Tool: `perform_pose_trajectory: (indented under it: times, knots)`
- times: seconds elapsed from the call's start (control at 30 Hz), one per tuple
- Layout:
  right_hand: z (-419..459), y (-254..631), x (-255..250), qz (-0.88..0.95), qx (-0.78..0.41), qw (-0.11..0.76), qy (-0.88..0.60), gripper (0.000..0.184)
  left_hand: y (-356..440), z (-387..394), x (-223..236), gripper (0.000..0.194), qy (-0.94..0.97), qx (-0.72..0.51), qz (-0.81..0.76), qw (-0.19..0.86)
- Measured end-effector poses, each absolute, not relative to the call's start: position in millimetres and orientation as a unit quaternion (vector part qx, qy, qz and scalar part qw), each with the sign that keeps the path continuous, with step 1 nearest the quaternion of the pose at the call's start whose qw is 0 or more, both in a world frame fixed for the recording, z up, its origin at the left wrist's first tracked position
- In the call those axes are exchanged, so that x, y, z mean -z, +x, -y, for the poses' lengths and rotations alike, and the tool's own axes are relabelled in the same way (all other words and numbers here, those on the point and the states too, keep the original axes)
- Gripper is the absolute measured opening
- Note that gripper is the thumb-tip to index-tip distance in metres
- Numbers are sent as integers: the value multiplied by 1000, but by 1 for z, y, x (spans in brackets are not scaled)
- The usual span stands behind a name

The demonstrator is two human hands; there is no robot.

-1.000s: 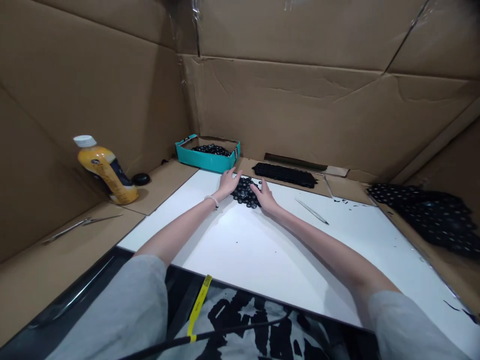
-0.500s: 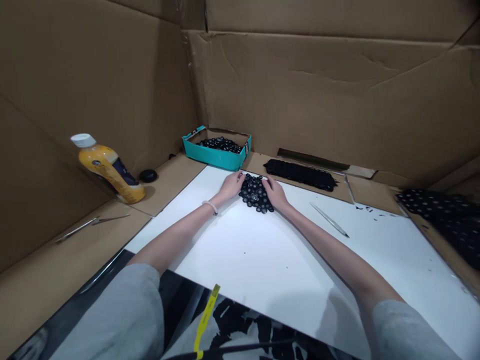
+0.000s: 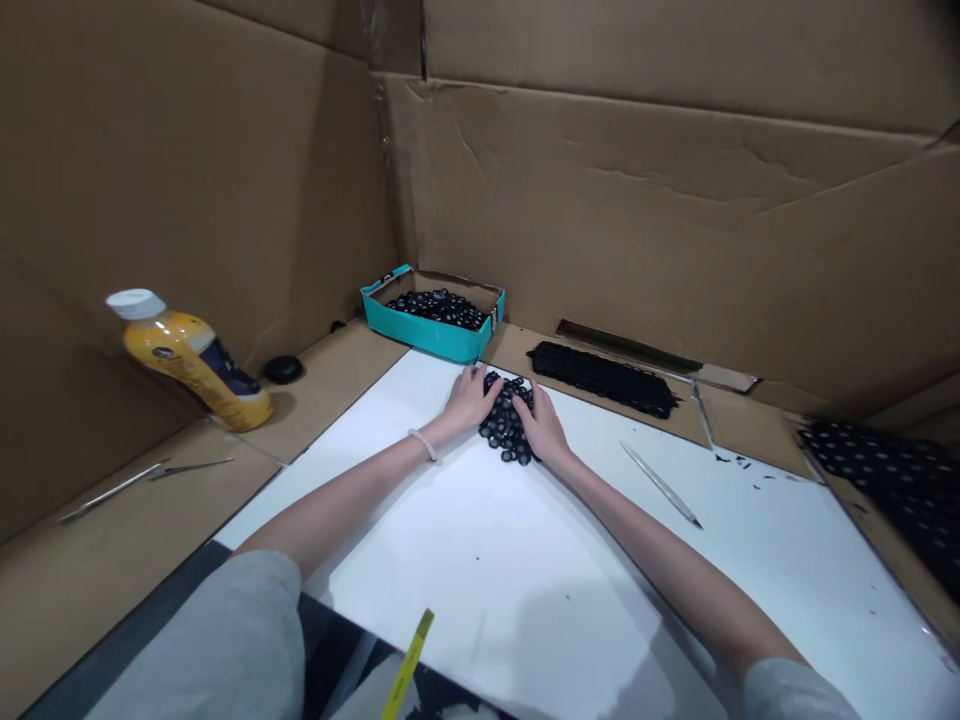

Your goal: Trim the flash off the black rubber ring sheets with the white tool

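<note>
A pile of small round black pieces (image 3: 507, 436), several with lighter centres, lies on the white board (image 3: 420, 560). My left hand (image 3: 469, 401) curves along the pile's left side, its thumb stretched over the pieces. On the other side, my right hand (image 3: 544, 430) rests against the pile, thumb apart from the fingers. Both hands touch the pieces, with neither closed around any that I can make out. Just beyond them stands a teal-sided cardboard box (image 3: 421, 336), holding more of these black pieces.
At left are a yellow bottle (image 3: 196, 362), a round black object (image 3: 283, 369) and tweezers (image 3: 120, 490). A white pen-like tool (image 3: 660, 484) lies right of my arm. Black sheets of material (image 3: 604, 378) lie behind and at far right. Cardboard walls (image 3: 600, 200) enclose the board.
Both hands have come closer together over the pile, thumbs now reaching onto it, and the pile looks narrower. The whole view has shifted slightly, with things sitting lower in it.
</note>
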State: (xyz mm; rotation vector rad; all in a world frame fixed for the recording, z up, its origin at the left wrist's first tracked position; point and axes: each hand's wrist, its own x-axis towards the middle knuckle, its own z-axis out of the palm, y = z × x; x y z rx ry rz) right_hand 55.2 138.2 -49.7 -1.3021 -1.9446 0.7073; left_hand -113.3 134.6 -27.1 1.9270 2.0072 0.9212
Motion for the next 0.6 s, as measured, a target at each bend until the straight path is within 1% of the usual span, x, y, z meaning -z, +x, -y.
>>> perform_pose_trajectory:
  times: [0.13,0.27,0.33,0.4,0.5,0.6]
  knots:
    - [-135,59,49,745,-271,352,-497,80,-116,-137,27,56,673,-294,-673,87]
    - [-129,54,48,739,-300,337,-501,84,-111,-128,27,55,681,-302,-652,142]
    - [-126,48,47,744,-307,330,-494,83,-103,-120,28,55,676,-317,-643,170]
    - [-124,43,47,744,-301,340,-490,77,-92,-115,28,53,657,-343,-646,183]
    - [-123,36,45,722,-294,380,-498,66,-77,-115,28,47,607,-397,-658,202]
    - [-123,30,43,683,-308,409,-521,59,-67,-118,25,40,556,-449,-656,241]
